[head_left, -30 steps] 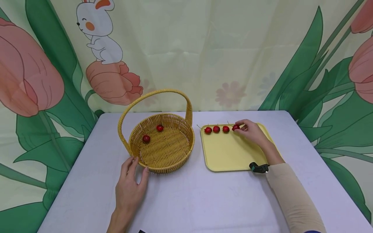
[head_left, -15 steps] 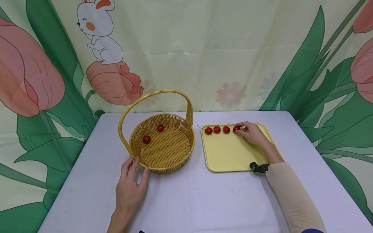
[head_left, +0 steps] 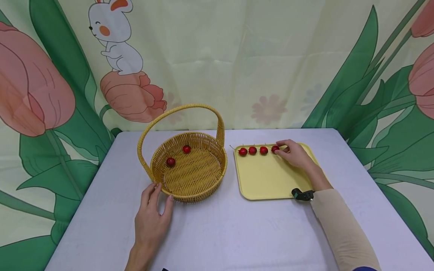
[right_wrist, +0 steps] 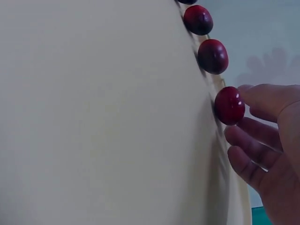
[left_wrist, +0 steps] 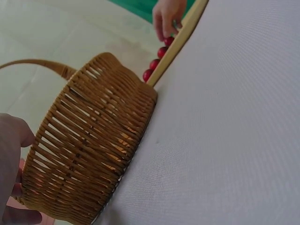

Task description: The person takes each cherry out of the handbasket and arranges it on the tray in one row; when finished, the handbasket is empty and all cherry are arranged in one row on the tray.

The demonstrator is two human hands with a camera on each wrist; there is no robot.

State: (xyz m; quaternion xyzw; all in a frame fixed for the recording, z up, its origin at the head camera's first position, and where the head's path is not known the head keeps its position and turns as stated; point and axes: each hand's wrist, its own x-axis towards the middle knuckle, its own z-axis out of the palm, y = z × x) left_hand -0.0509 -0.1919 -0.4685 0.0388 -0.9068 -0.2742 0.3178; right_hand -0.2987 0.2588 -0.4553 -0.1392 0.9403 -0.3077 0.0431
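On the yellow tray lies a row of red cherries with thin stems, three of them to the left of my right hand. That hand pinches the cherry at the row's right end, low at the tray's far edge. In the right wrist view, thumb and fingertips meet the right side of this cherry. My left hand touches the near left rim of the woven basket with relaxed fingers; the left wrist view shows them against its outer wall.
Inside the basket lie two more cherries, at its left and far side. A tall arched handle rises over it. The white-covered table ends at a printed curtain behind.
My right fingertips have shifted slightly right at the end cherry, and its stem stands lower than a second ago. The left hand, basket and tray stay put.
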